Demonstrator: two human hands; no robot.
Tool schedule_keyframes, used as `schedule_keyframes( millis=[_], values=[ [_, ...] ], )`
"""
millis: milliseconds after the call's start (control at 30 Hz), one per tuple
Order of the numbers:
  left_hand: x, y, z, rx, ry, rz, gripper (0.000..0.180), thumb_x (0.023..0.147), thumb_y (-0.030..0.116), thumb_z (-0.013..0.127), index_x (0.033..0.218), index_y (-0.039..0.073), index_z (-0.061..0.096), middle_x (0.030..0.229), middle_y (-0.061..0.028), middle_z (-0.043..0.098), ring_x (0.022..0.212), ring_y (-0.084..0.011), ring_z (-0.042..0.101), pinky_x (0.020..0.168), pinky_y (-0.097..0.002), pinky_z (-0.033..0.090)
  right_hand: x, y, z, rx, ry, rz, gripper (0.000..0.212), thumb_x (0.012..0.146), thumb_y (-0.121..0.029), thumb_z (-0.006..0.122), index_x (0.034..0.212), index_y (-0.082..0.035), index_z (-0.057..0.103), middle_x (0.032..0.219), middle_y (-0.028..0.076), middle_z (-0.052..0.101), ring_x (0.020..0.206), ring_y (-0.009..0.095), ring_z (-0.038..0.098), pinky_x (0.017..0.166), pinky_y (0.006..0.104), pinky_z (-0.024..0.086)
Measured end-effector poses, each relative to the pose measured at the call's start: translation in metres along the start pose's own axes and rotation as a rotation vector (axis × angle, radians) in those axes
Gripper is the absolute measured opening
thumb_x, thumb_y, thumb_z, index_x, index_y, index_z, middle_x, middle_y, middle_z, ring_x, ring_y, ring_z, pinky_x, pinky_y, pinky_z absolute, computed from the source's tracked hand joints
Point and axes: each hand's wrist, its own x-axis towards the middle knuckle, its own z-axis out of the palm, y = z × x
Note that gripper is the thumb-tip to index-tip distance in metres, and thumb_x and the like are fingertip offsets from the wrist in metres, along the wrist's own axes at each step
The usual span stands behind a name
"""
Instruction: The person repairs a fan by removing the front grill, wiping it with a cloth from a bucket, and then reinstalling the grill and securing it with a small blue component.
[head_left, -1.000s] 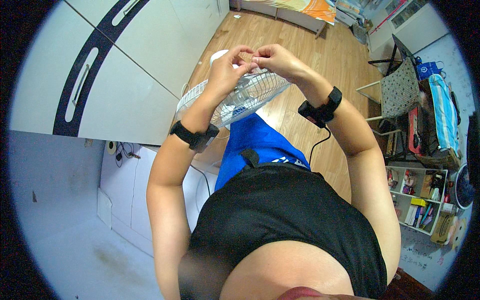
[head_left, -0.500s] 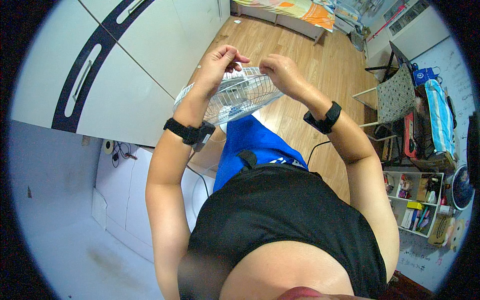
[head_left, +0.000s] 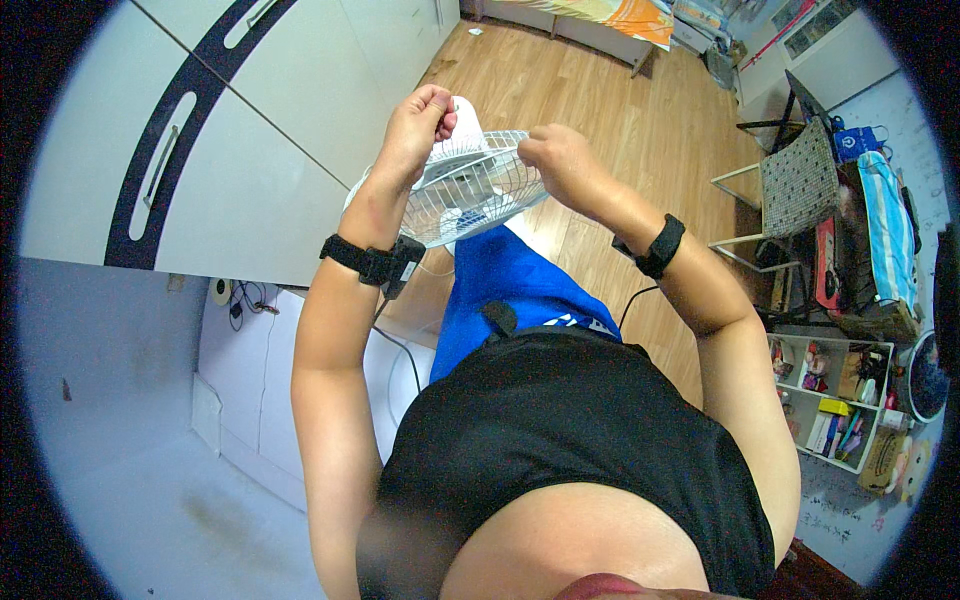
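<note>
Over the wood floor (head_left: 600,90), between white wardrobe (head_left: 255,170) and speckled chair (head_left: 800,178), we have a white wire-caged electric fan (head_left: 480,190), tilted before us, our left forearm (head_left: 372,215) crossing its side. Our left hand (head_left: 416,128) has its fingers curled, our right hand (head_left: 562,160) bends its fingers at the fan's rim; we cannot tell whether either grips anything.

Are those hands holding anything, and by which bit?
I can't tell: the right hand is at the rim of the white fan, maybe gripping it; the left hand is curled, hiding anything inside.
</note>
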Motion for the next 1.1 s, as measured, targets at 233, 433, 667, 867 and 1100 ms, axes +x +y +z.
schedule_keyframes(
  millis=[233,433,667,867,1100],
  values=[
    [-0.011,0.012,0.011,-0.095,-0.191,0.264,0.020,0.093,0.025,0.048,0.082,0.009,0.053,0.065,0.0022,0.049,0.059,-0.0063,0.044,0.055,-0.0199,0.036,0.026,0.007,-0.001,1.342,-0.050,0.738,0.020,0.079,-0.023,0.066,0.079,-0.003,0.067,0.065,-0.002,0.055,0.054,0.006,0.042,0.049,0.0200,0.034],
    [-0.012,0.019,0.029,-0.116,-0.209,0.271,0.021,0.092,0.026,0.049,0.083,0.008,0.054,0.070,0.0000,0.053,0.064,-0.0096,0.050,0.061,-0.0224,0.042,0.030,0.000,0.005,1.273,-0.002,0.649,0.015,0.079,-0.018,0.066,0.082,-0.003,0.068,0.066,-0.001,0.057,0.057,0.006,0.047,0.051,0.0204,0.037],
    [0.000,0.017,0.030,0.092,0.244,0.231,0.031,0.079,-0.003,0.049,0.110,0.002,0.049,0.111,-0.0155,0.052,0.081,-0.0229,0.061,0.073,-0.0303,0.049,0.029,-0.005,0.002,1.086,0.036,0.572,0.011,0.079,-0.012,0.063,0.080,-0.001,0.066,0.069,0.002,0.061,0.064,0.009,0.054,0.059,0.0218,0.043],
    [-0.016,0.005,0.014,0.899,-0.032,0.348,0.045,0.073,0.006,0.065,0.116,0.008,0.053,0.111,-0.0151,0.052,0.088,-0.0265,0.059,0.075,-0.0317,0.049,0.025,-0.002,0.005,1.144,0.041,0.574,0.014,0.080,-0.013,0.062,0.083,0.000,0.065,0.072,0.002,0.061,0.066,0.009,0.054,0.060,0.0218,0.043],
    [-0.022,-0.002,0.028,0.792,0.412,0.441,0.047,0.072,0.011,0.069,0.116,0.008,0.052,0.103,-0.0126,0.054,0.094,-0.0246,0.055,0.083,-0.0363,0.046,0.023,-0.002,0.005,1.150,0.035,0.574,0.015,0.081,-0.014,0.061,0.083,0.000,0.066,0.072,0.002,0.061,0.065,0.008,0.053,0.060,0.0210,0.042]
  ],
)
